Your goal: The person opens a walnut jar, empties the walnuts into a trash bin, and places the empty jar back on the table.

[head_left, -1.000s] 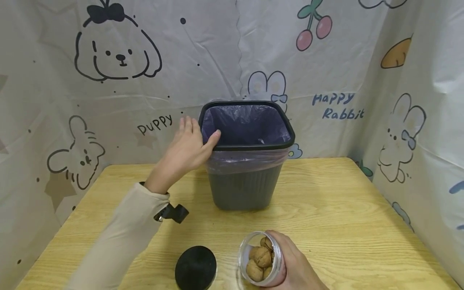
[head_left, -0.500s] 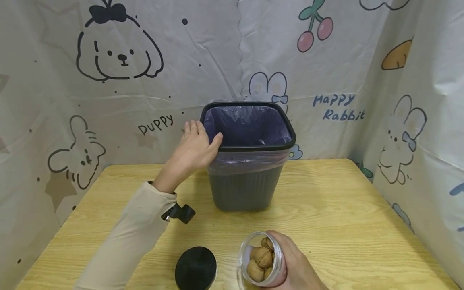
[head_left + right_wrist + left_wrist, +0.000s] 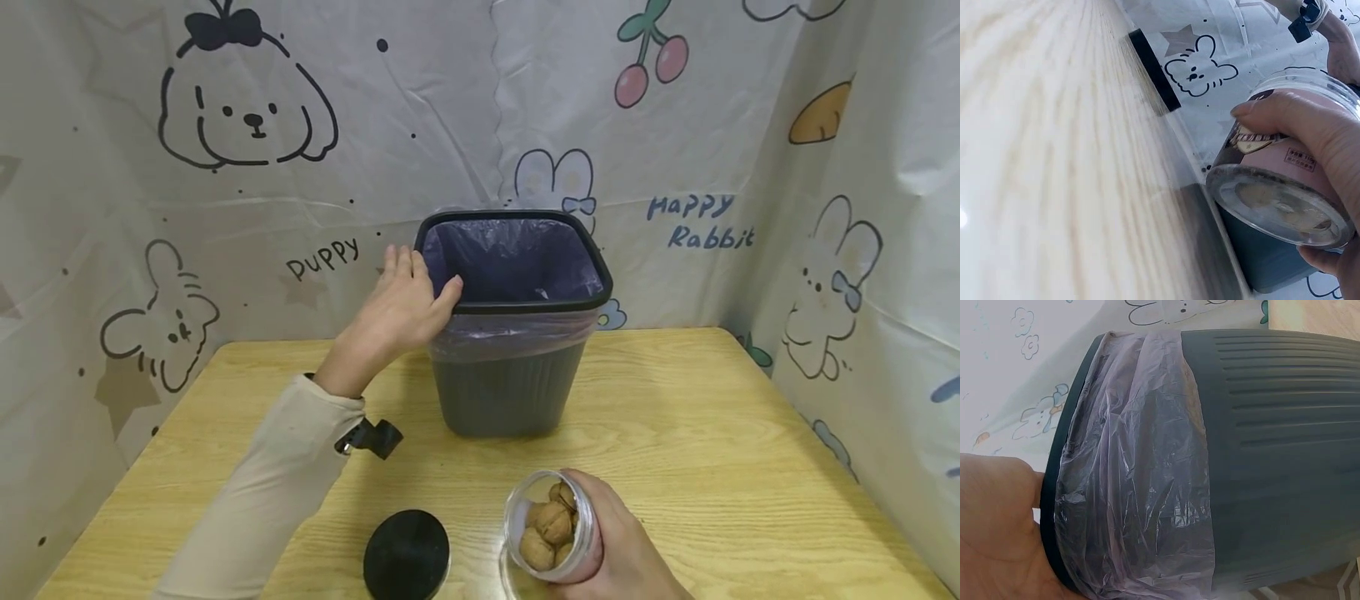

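A dark grey trash bin (image 3: 510, 392) stands upright at the back of the table, its rim lined with a translucent purple bag (image 3: 517, 333). My left hand (image 3: 397, 308) rests against the bin's left rim, fingers straight and thumb over the front corner; the left wrist view shows the palm beside the rim and the bag's folded edge (image 3: 1141, 469). At the front, my right hand (image 3: 618, 542) grips a clear jar (image 3: 517, 508) with a pink label, tilted with its mouth toward the head camera. Several walnuts (image 3: 553, 523) lie inside. Its base shows in the right wrist view, raised off the table.
A round black lid (image 3: 407, 554) lies on the wooden table (image 3: 697, 433) left of the jar. White curtains (image 3: 435, 108) with cartoon drawings enclose the table at the back and both sides.
The jar and my right hand have shifted slightly to the right and upward. My left hand moved a little right at first, along with a slight shift of the view, then stayed at the rim.
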Action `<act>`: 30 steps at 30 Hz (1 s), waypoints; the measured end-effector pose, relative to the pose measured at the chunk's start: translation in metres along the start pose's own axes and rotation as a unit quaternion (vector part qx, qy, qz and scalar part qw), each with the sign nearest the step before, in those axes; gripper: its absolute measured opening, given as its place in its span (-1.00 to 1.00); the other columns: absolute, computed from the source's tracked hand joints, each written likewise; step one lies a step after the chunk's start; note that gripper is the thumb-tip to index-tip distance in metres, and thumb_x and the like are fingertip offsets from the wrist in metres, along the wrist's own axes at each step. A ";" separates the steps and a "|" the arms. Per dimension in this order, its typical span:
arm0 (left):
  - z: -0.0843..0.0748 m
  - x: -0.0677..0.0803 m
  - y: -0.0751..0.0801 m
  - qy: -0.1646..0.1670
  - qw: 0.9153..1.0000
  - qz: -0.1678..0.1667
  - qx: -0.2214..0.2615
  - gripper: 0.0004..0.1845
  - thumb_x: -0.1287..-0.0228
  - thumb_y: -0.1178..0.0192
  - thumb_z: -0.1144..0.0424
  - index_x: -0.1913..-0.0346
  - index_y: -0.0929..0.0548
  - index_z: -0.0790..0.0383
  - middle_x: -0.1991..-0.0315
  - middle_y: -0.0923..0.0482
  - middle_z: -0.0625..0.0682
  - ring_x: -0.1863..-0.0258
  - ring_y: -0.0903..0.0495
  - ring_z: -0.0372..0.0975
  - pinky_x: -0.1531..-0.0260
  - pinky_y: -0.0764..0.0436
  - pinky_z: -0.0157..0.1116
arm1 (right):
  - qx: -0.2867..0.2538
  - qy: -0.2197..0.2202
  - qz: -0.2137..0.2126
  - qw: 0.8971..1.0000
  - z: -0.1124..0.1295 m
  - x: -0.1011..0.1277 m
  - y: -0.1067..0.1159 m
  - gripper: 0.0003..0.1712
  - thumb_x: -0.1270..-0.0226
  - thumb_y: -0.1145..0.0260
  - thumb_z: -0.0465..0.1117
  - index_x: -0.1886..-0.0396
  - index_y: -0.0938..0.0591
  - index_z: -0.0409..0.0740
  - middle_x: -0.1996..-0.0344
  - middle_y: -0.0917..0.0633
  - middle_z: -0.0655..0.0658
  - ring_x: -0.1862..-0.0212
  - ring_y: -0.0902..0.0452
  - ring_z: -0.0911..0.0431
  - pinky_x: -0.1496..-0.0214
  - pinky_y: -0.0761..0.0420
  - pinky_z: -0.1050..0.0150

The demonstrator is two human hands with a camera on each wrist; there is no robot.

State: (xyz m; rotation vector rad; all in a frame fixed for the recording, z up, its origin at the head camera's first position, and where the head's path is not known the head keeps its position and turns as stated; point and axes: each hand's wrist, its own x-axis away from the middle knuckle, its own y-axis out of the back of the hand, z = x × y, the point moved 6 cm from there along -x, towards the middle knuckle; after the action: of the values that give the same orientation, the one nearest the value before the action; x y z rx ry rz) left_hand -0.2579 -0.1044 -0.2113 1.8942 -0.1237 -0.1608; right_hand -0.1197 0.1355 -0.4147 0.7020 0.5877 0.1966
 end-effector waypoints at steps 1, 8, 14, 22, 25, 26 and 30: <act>-0.001 0.000 0.000 0.000 1.000 -0.001 0.000 -0.15 -0.51 0.35 -0.14 -0.45 0.21 0.58 -0.48 0.37 0.42 -0.47 0.47 0.12 -0.44 0.22 -0.06 | 0.001 0.004 -0.005 1.000 0.000 -0.001 0.002 0.28 0.40 -0.67 0.21 -0.41 -0.26 0.08 -0.19 -0.48 0.00 -0.14 -0.46 0.13 -0.07 -0.55 0.16; -0.002 0.000 -0.003 0.009 1.000 0.001 0.006 -0.14 -0.50 0.34 -0.15 -0.45 0.22 0.58 -0.48 0.30 0.42 -0.48 0.37 0.12 -0.43 0.17 -0.06 | 0.007 -0.005 -0.061 0.998 -0.004 -0.005 0.024 0.34 0.55 -0.76 0.06 -0.40 -0.31 0.03 -0.16 -0.51 0.05 -0.06 -0.50 0.13 -0.07 -0.50 0.35; -0.006 0.001 -0.003 0.008 1.000 -0.004 0.001 -0.13 -0.50 0.37 -0.16 -0.44 0.22 0.60 -0.47 0.29 0.44 -0.48 0.36 0.13 -0.44 0.17 -0.08 | 0.017 -0.038 -0.102 0.994 -0.007 -0.011 0.045 0.33 0.59 -0.78 0.00 -0.38 -0.34 0.05 -0.13 -0.55 0.02 -0.03 -0.49 0.17 -0.08 -0.39 0.52; -0.003 0.002 -0.004 0.009 1.000 0.007 0.008 -0.18 -0.50 0.36 -0.08 -0.45 0.23 0.58 -0.48 0.32 0.43 -0.48 0.39 0.12 -0.44 0.17 -0.06 | 0.028 -0.050 -0.159 0.986 -0.003 -0.020 0.075 0.32 0.65 -0.79 -0.09 -0.35 -0.38 -0.03 -0.05 -0.58 -0.05 0.04 -0.48 0.24 0.04 -0.42 0.55; -0.004 0.002 -0.003 0.008 1.000 0.006 0.007 -0.18 -0.49 0.35 -0.08 -0.45 0.22 0.58 -0.47 0.31 0.44 -0.48 0.37 0.13 -0.44 0.16 -0.06 | 0.029 -0.052 -0.173 0.983 0.001 -0.026 0.089 0.31 0.64 -0.79 -0.11 -0.35 -0.38 0.00 -0.05 -0.58 -0.04 0.06 -0.48 0.26 0.05 -0.43 0.56; -0.004 0.001 -0.003 0.008 1.000 0.006 0.006 -0.18 -0.49 0.35 -0.08 -0.44 0.22 0.58 -0.47 0.31 0.44 -0.48 0.37 0.13 -0.44 0.17 -0.06 | 0.032 -0.050 -0.178 0.982 0.002 -0.029 0.093 0.31 0.64 -0.79 -0.11 -0.35 -0.38 0.00 -0.04 -0.59 -0.05 0.06 -0.48 0.27 0.06 -0.43 0.56; -0.005 0.001 -0.002 0.008 1.000 0.004 0.004 -0.18 -0.50 0.36 -0.09 -0.44 0.22 0.59 -0.47 0.30 0.45 -0.48 0.37 0.14 -0.44 0.17 -0.06 | 0.054 -0.058 -0.196 0.977 0.006 -0.039 0.112 0.30 0.63 -0.79 -0.12 -0.35 -0.39 0.02 -0.04 -0.59 -0.05 0.07 -0.46 0.28 0.08 -0.41 0.56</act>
State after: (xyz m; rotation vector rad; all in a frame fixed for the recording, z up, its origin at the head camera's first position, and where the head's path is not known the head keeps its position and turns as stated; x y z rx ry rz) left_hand -0.2563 -0.0988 -0.2118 1.9033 -0.1209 -0.1410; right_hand -0.1458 0.2026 -0.3208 0.6836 0.6169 -0.2438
